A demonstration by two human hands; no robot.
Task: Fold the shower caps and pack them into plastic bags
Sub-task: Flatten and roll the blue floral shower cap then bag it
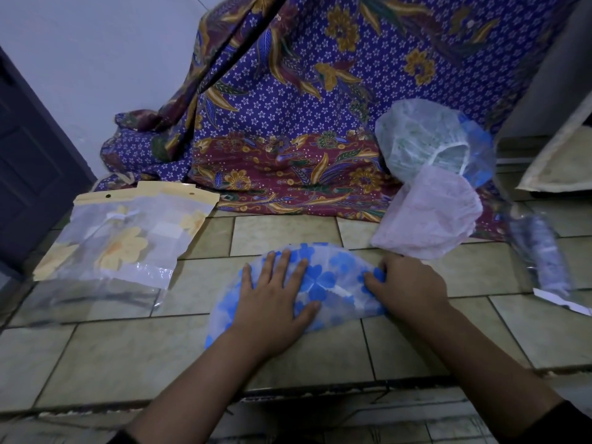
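Tiled floor [282, 232], dim light, batik cloth [320, 91] draped behind. At centre lay the blue cap [336, 270], a half-moon shape on the tiles. On it the left hand [272, 296] pressed flat, fingers spread, hiding the cap's left-middle part. At the cap's right end the right hand [407, 283] pinched the edge, fingers curled; thumb hidden. Just behind and right lay the pink cap [429, 219], overlapping the green cap [416, 136], which stood against the cloth. Behind that, blue plastic [477, 155], hard to make out. At left, a packed bag [134, 232] with a yellow-flower cap inside lay over a clear bag [96, 299], partly covering it. Far right, another bag [541, 251], contents blurred. At the right edge a board [557, 165] was cut off; dark door [28, 155] at left.
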